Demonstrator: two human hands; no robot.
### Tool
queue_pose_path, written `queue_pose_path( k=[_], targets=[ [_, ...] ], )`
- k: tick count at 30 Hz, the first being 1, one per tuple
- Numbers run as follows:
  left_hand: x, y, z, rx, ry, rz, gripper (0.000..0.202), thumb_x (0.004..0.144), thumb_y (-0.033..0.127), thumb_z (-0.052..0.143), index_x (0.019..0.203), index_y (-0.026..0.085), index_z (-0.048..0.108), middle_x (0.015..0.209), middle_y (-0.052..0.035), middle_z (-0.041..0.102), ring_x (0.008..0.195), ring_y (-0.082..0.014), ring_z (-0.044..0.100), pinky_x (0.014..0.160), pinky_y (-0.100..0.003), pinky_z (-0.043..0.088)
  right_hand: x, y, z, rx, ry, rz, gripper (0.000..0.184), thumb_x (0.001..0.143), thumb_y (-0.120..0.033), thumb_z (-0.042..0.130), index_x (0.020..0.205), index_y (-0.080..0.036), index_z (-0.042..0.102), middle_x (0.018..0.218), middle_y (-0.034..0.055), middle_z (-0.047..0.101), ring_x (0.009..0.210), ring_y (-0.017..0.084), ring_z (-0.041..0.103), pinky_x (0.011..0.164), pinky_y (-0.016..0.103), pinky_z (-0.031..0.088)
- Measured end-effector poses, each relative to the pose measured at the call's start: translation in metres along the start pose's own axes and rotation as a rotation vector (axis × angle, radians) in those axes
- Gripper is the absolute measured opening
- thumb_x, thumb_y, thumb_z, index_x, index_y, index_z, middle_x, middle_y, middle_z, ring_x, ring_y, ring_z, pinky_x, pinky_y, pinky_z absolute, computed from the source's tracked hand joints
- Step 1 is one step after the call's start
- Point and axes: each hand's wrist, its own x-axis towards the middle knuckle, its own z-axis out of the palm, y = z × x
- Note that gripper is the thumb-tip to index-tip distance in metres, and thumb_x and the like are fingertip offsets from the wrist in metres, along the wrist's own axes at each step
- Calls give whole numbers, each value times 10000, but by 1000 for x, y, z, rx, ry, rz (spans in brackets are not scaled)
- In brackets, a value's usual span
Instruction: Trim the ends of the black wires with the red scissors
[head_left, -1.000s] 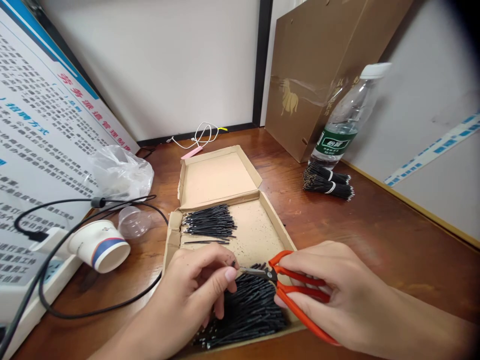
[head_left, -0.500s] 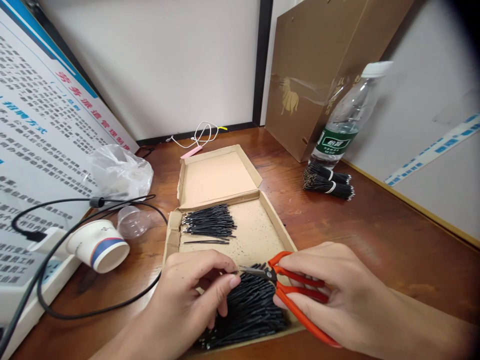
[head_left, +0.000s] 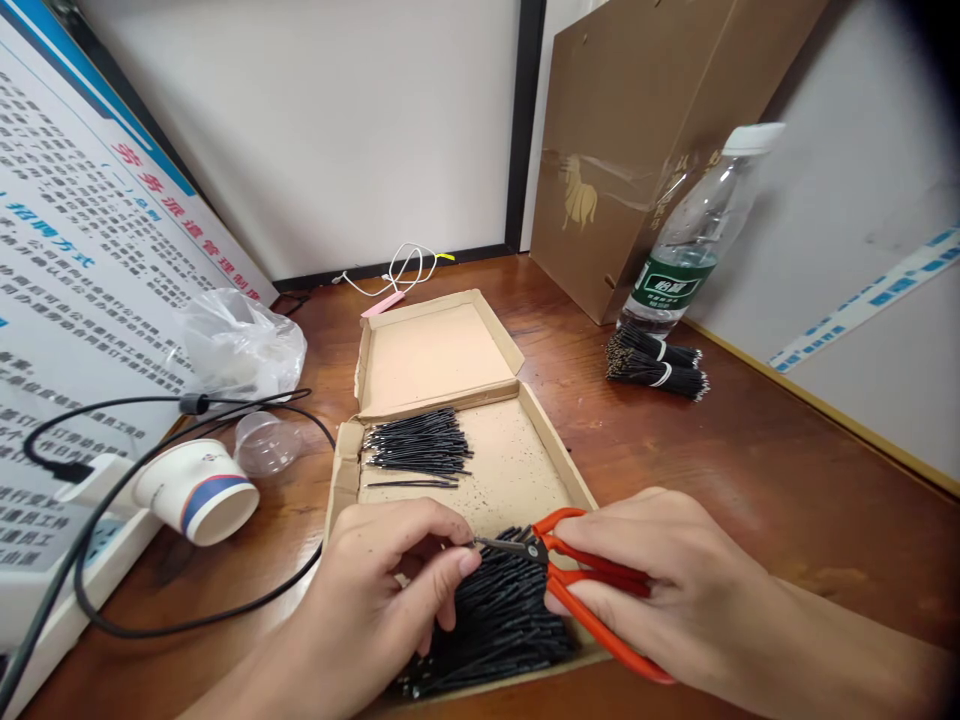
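Note:
My left hand (head_left: 409, 570) is closed in a pinch over the near part of an open cardboard box (head_left: 551, 440). A short black wire, mostly hidden, seems to be between its thumb and forefinger. My right hand (head_left: 660, 585) grips red-handled scissors (head_left: 600, 570), whose dark blades point left and reach the left fingertips. Beneath both hands lies a big heap of black wires (head_left: 510, 620). Farther back in the box is a smaller, neater pile of black wires (head_left: 420, 440), with a couple lying apart in front of it. Dark specks dot the cardboard.
At right, two banded bundles of black wires (head_left: 656, 365) lie before a water bottle (head_left: 675, 250), beside a large brown box (head_left: 630, 130). At left are a paper cup (head_left: 199, 490), a clear plastic cup (head_left: 266, 445), a plastic bag (head_left: 244, 345) and a looping black cable (head_left: 202, 632).
The scissors' blades have drawn together and moved slightly left, toward the left fingertips. Their handles sit a little closer together. My left hand has stayed in place.

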Motion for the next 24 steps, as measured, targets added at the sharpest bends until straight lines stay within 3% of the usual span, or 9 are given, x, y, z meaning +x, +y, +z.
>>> queue_pose_path(
  k=[4, 14, 24],
  targets=[
    [0, -1, 0, -16, -7, -17, 104, 948, 229, 545, 863, 182, 583, 540, 38, 602, 331, -64, 517, 337, -114, 411, -2, 0, 1, 4, 25, -4, 255, 875, -137, 546, 654, -197, 432, 568, -82, 329, 499, 89, 241, 476, 251, 232],
    [2, 1, -2, 42, -22, 59, 130, 956, 182, 529, 855, 161, 608, 567, 25, 597, 364, -64, 521, 372, -132, 422, 1, -3, -2, 69, -80, 75, 301, 849, -129, 547, 666, -219, 325, 578, -84, 280, 510, 90, 214, 471, 234, 226],
    [4, 6, -3, 143, 5, 162, 155, 939, 128, 541, 830, 144, 649, 584, 10, 608, 427, -78, 560, 441, -160, 435, -2, 0, 0, -4, 3, -4, 273, 868, -127, 530, 648, -203, 388, 575, -79, 321, 501, 85, 246, 479, 252, 224]
  ],
)
